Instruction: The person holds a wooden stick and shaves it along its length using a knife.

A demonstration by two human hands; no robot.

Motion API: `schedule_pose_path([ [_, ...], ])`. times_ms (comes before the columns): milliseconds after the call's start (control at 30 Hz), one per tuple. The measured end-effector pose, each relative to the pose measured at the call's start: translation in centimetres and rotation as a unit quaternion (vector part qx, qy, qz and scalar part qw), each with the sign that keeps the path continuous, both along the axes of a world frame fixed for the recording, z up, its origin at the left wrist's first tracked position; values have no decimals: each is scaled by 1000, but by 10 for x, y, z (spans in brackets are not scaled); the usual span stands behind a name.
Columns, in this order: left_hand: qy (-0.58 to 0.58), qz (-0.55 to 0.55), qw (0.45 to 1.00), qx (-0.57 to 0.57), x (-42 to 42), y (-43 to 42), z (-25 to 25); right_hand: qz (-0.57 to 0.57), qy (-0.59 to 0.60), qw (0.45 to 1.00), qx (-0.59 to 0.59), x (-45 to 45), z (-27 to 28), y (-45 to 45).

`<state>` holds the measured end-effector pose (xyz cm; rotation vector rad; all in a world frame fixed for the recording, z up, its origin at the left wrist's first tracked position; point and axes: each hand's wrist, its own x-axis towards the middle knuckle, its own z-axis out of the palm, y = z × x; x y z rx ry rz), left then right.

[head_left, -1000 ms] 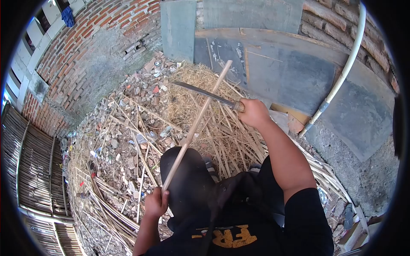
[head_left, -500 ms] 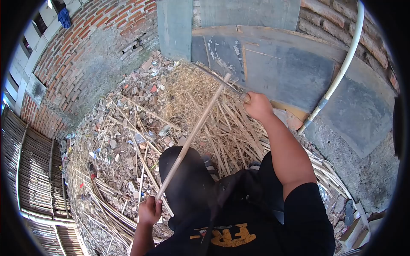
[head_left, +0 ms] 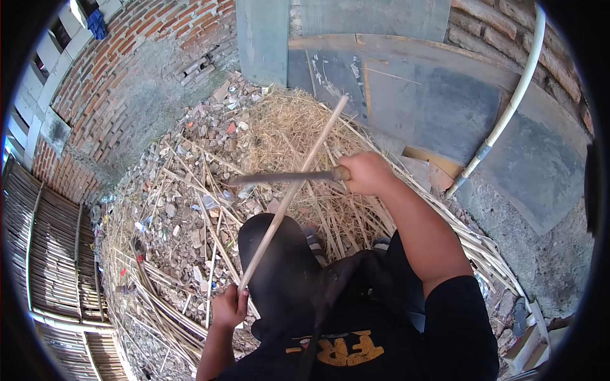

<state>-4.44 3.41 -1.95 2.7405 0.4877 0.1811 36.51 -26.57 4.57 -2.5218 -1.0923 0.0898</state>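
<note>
My left hand (head_left: 229, 307) is closed round the lower end of a long pale bamboo stick (head_left: 270, 232). The stick slants up and away to the right, passing over my left knee. A machete (head_left: 279, 178) with a long dark blade is gripped by its wooden handle in my right hand (head_left: 365, 173). Its blade points left and crosses the stick at about mid-length; whether it touches the stick I cannot tell. Below and around the stick lie straw-like shavings (head_left: 279, 124) and split bamboo strips (head_left: 343, 209).
Rubble (head_left: 184, 222) covers the ground on the left, with bundled bamboo strips (head_left: 155, 298) on it. A brick wall (head_left: 127, 95) and leaning grey panels (head_left: 438, 101) stand ahead. At the right rises a white pipe (head_left: 508, 108). A bamboo slat screen (head_left: 54, 247) is far left.
The machete has come down and toward me from the stick's far end to about its middle, its blade now nearly level. My left hand still holds the stick, barely shifted.
</note>
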Motion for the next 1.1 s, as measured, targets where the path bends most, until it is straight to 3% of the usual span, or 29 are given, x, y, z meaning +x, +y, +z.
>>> schedule_pose_path([
  [33, 4, 0, 1000, 0, -1, 2, -1, -71, 75, 993, 56, 14, -10, -5],
  [133, 7, 5, 1000, 10, 1, 1, 3, -194, 30, 970, 147, 43, -34, -16],
  [333, -1, -2, 1000, 8, 5, -3, 1, -167, 41, 982, 78, 14, -3, -19],
  [533, 22, 11, 1000, -19, 7, -4, 4, 53, -53, 997, -27, -13, 6, 0],
  [800, 34, 23, 998, -43, 9, -8, 19, -123, 76, 987, 74, 25, -24, -8],
  [900, 37, 12, 997, -67, 10, -8, 23, -130, 44, 987, 79, 12, -16, -12],
  [1000, 41, 16, 986, -163, 14, -11, 21, -59, 23, 998, 7, -2, 1, -10],
  [1100, 49, 15, 982, -184, 17, -10, 17, -3, -2, 1000, -23, -8, -3, -2],
])
